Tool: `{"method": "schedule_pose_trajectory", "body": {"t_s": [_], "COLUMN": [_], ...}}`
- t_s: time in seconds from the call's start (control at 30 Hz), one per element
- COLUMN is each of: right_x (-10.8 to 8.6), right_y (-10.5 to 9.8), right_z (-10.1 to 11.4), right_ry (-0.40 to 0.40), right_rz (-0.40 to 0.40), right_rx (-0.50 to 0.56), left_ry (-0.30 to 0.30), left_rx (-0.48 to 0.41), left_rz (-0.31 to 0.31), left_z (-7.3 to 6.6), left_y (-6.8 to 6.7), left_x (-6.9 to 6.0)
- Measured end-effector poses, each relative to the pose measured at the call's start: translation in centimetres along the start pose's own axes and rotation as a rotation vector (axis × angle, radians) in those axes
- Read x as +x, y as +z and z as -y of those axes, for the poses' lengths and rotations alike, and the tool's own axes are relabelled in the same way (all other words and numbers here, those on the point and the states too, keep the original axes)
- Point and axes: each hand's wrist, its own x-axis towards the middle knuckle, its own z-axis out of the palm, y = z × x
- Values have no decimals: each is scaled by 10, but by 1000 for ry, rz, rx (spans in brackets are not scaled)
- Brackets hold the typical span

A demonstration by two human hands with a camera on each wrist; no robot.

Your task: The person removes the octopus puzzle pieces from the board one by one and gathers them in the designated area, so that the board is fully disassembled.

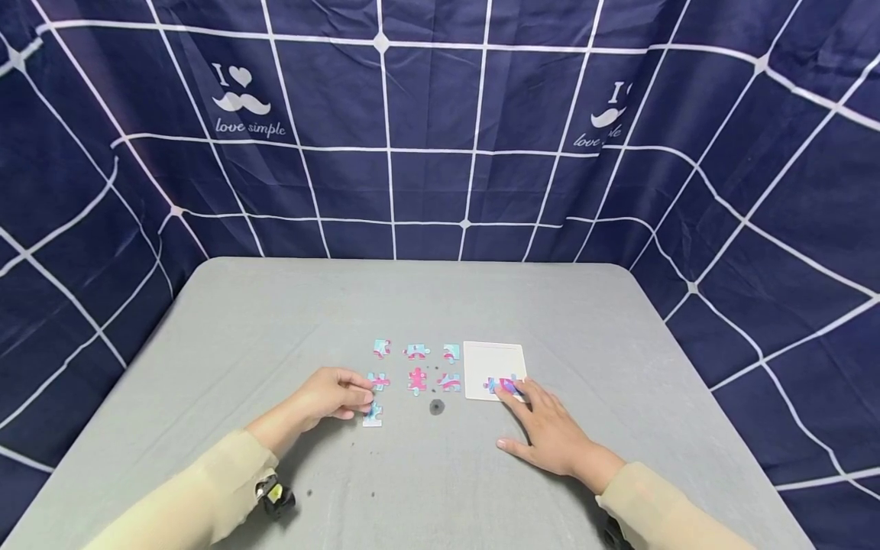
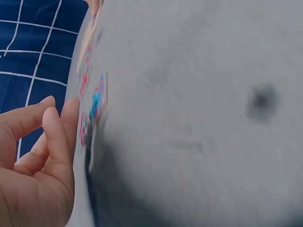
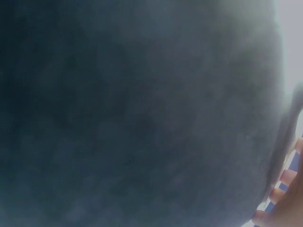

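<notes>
My left hand [image 1: 328, 395] is at the left side of a group of jigsaw puzzle pieces, with bent fingers. Its fingertips are beside the pink-and-blue piece [image 1: 378, 380] and just above the blue corner piece [image 1: 372, 416]. In the left wrist view, nothing shows between the thumb and fingers of the left hand [image 2: 42, 156]. Spread out, my right hand [image 1: 550, 431] has its fingertips at the white square tray [image 1: 490, 359], touching or just over purple-and-blue puzzle pieces [image 1: 491, 384] lying there. The right wrist view is mostly dark and blurred, with fingers at its edge.
Other separate pieces lie in rows left of the tray: a top-left piece [image 1: 381, 347], a top-middle piece [image 1: 416, 351], a pink piece [image 1: 417, 380] and several more. A dark spot [image 1: 436, 407] marks the grey table [image 1: 440, 489]. A blue checked curtain [image 1: 426, 183] surrounds it.
</notes>
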Motion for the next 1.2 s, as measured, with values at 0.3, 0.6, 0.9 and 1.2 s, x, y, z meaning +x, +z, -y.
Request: {"method": "schedule_pose_trajectory", "body": {"t_s": [0.3, 0.6, 0.9, 1.2], "right_x": [0, -1, 0, 0], "right_y": [0, -2, -7, -9], "right_z": [1, 0, -1, 0], "right_ry": [-41, -41, -24, -47], "right_rz": [-49, -14, 41, 34], "right_rx": [11, 24, 17, 14], "left_ry": [39, 50, 50, 38], "left_rx": [-77, -91, -127, -176], "left_rz": [69, 105, 140, 157], "left_z": [-4, -17, -29, -42], "left_y": [26, 55, 78, 102], "left_x": [15, 27, 40, 57]}}
